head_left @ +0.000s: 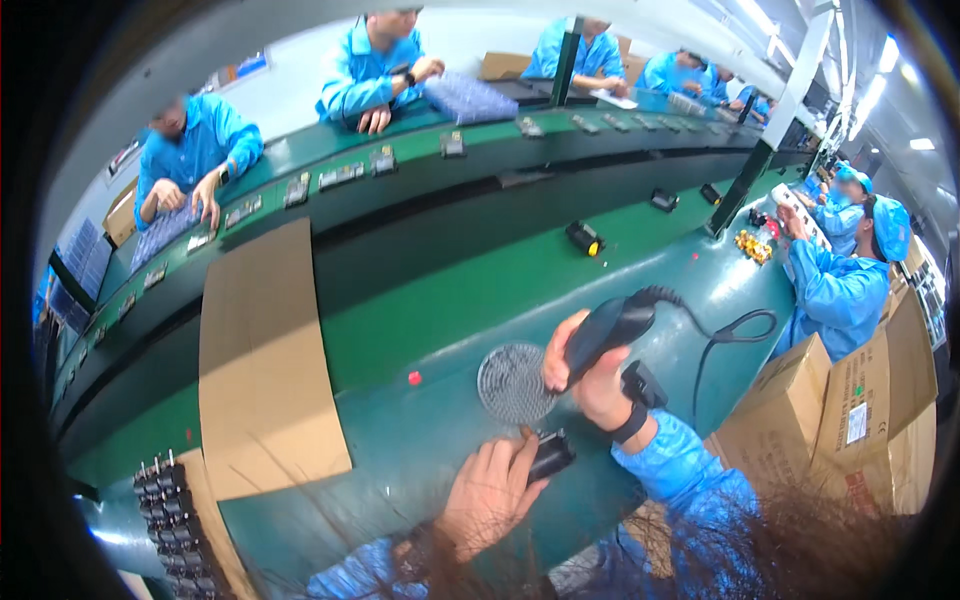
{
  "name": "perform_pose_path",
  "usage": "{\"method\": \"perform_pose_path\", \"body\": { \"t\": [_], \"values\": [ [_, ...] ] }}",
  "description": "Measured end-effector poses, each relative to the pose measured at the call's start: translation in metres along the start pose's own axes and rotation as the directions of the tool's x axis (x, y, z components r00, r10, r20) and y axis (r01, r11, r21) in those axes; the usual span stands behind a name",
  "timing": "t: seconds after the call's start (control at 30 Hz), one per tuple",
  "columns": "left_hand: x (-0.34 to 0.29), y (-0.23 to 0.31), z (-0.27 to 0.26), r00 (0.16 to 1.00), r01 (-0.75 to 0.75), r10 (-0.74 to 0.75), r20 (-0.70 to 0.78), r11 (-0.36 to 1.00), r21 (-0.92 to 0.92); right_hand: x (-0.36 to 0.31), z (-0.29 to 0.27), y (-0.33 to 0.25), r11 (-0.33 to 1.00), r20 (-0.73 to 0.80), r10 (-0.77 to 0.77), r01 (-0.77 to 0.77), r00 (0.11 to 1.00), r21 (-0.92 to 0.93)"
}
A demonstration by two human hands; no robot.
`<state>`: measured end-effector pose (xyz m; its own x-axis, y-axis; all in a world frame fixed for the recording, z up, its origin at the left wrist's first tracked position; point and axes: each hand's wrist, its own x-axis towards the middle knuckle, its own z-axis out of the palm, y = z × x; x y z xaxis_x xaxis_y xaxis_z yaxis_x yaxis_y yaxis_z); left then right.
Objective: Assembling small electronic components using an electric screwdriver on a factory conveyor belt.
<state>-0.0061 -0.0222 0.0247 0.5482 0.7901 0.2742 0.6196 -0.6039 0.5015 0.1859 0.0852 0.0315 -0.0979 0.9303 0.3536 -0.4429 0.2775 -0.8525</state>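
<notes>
My left hand (488, 492) rests low over the green bench, its fingers closed round a small black box-shaped housing (551, 456). To its right and higher up, my right hand (603, 392) grips a black corded handheld device (608, 335) that may be a scanner; its working end points down toward the bench. From its top a coiled black cable (682, 302) loops off to the right. Just left of the device lies a round, textured clear dish (516, 383). Partly hidden behind my right wrist is another black piece (641, 384).
A cardboard sheet (265, 370) spans the left, near rows of black parts (180, 530). Black housings (584, 238) sit on the green conveyor (460, 300). Cardboard boxes (845, 405) stand at right. Co-workers in blue (845, 285) work at the right and across the line.
</notes>
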Motion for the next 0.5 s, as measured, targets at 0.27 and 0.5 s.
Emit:
{"method": "perform_pose_path", "body": {
  "t": [0.27, 0.5],
  "values": [
    [0.0, -0.007, 0.003, 1.0, -0.011, 0.01, -0.006, 1.0, -0.026, -0.005, 0.002, -0.037, 0.986, -0.086, -0.15, 0.155, 0.985, 0.06],
    [-0.002, -0.007, 0.005, 0.999, -0.007, 0.005, -0.038, 0.997, -0.073, -0.045, 0.019, -0.05, 0.978, 0.073, -0.089, 0.073, 0.993, 0.197]
  ]
}}
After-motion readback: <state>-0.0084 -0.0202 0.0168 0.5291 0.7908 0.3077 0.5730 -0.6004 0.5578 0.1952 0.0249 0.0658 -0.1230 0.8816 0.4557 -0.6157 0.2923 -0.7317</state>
